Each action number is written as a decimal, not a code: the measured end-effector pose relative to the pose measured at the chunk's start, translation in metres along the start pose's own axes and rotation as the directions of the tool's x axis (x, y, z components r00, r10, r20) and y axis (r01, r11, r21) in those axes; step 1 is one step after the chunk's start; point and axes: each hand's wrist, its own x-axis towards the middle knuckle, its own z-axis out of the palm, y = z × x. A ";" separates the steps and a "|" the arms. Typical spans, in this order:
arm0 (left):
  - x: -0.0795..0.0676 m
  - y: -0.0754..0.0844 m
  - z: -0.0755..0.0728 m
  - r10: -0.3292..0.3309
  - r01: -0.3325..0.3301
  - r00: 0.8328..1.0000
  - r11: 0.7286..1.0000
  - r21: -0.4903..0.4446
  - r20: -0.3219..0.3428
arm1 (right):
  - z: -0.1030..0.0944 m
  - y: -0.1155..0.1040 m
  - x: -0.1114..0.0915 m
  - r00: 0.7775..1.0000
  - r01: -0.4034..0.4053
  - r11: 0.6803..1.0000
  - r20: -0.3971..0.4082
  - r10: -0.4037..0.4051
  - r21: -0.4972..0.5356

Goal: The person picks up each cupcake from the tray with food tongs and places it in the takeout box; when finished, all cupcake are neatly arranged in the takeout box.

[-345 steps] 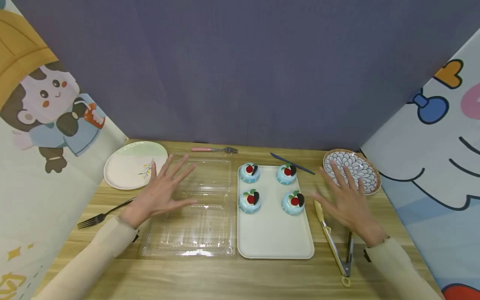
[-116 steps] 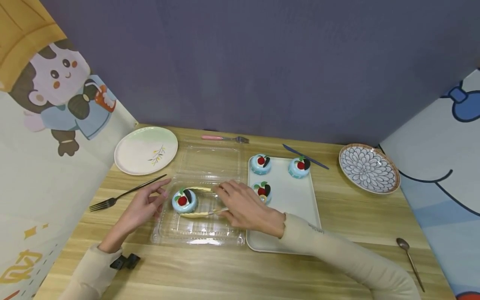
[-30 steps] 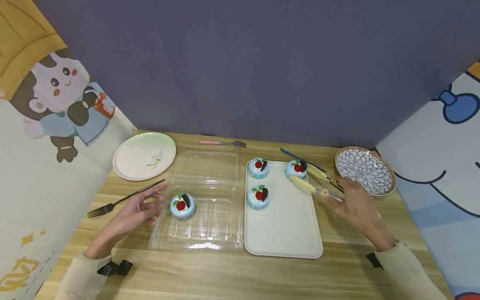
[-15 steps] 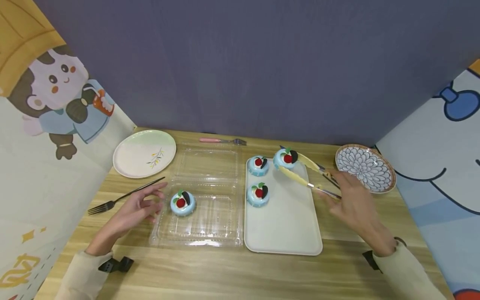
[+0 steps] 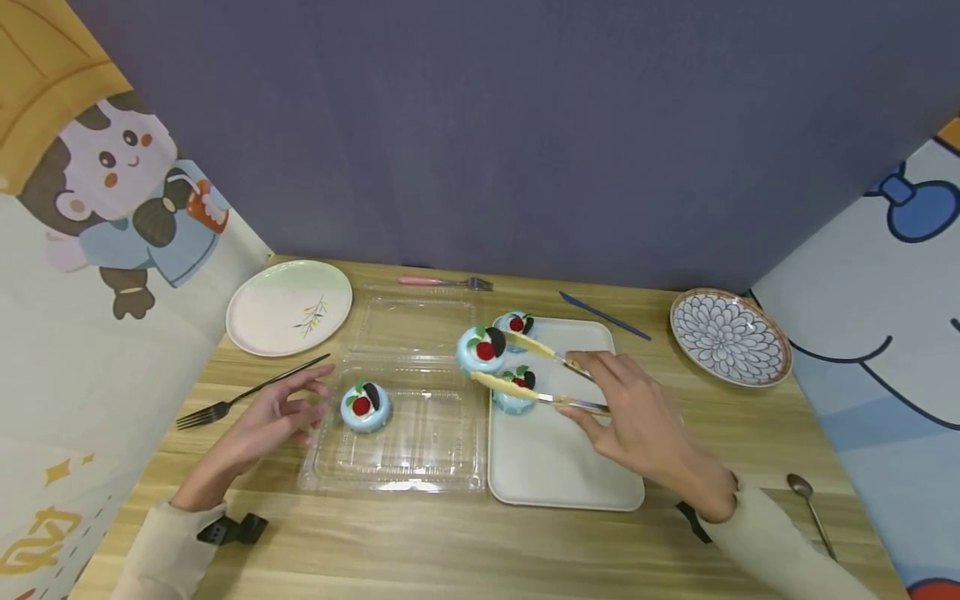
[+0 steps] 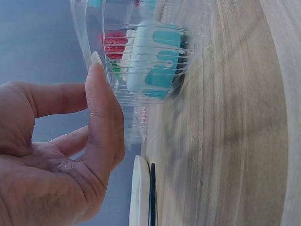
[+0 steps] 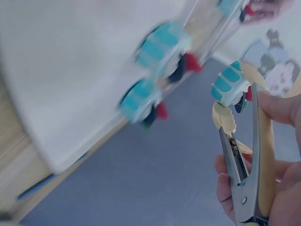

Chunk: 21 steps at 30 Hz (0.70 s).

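My right hand (image 5: 637, 417) grips food tongs (image 5: 551, 398) with cream tips. Between the tips is a small blue cake (image 5: 480, 350) topped with a red berry and a dark cookie, held up near the tray's left edge; the right wrist view shows that cake (image 7: 230, 84) off the surface. Two similar cakes, a back one (image 5: 513, 328) and a front one (image 5: 512, 398), sit on the cream tray (image 5: 566, 467). Another cake (image 5: 365, 407) is in the clear plastic container (image 5: 405, 482). My left hand (image 5: 273, 421), fingers loosely bent, has its fingertips (image 6: 96, 70) right at the container's left wall.
An oval plate (image 5: 262, 308) is at the back left, with a black fork (image 5: 255, 390) before it. A pink-handled fork (image 5: 442, 282) and a blue knife (image 5: 604, 315) lie along the back. A patterned bowl (image 5: 731, 337) and a spoon (image 5: 810, 508) are at the right.
Over the last second, my right hand's tongs have lifted the back-right cake off the tray and carried it left. Earlier, another cake went into the container. The left hand has stayed still lately.
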 end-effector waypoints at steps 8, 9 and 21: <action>0.000 0.001 0.000 -0.016 0.016 1.000 1.000 -0.011 -0.008 | 0.020 -0.040 0.015 0.984 0.155 0.986 0.083 -0.160 0.066; 0.000 0.001 0.000 -0.016 0.016 1.000 1.000 -0.012 -0.011 | 0.022 -0.044 0.017 0.979 0.170 0.983 0.101 -0.176 0.073; -0.003 0.000 0.001 0.008 -0.009 1.000 1.000 -0.009 -0.019 | 0.045 -0.076 0.031 0.918 0.261 0.958 0.275 -0.285 0.122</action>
